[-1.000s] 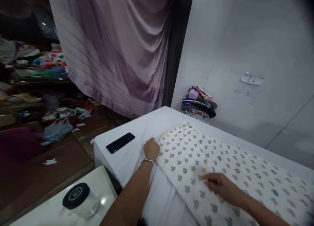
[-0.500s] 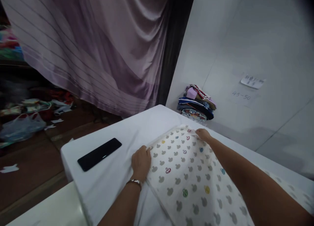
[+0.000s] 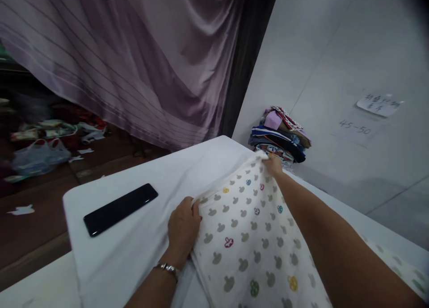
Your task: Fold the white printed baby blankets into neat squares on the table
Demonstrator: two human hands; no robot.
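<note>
A white cloth printed with grey, red, yellow, green and blue mushrooms point(image 3: 246, 236) spreads over the white-covered table point(image 3: 124, 263). My left hand point(image 3: 184, 225), with a bracelet at the wrist, is closed on the cloth's near-left corner. Farther off, my right hand point(image 3: 273, 164) pinches its far corner, and the edge between the two hands is pulled fairly straight. The cloth's lower part runs out of view at the bottom, and my right forearm covers some of its right side.
A black phone point(image 3: 120, 209) lies on the table to the left. Folded clothes point(image 3: 278, 136) are stacked by the wall at the far end. A purple curtain point(image 3: 161, 76) hangs behind, with a plastic bag point(image 3: 40, 158) on the floor. Paper notes point(image 3: 378, 103) are on the wall.
My right hand has lifted the far corner slightly, and the top edge is now tauter. My left hand keeps its grip. The view has shifted somewhat.
</note>
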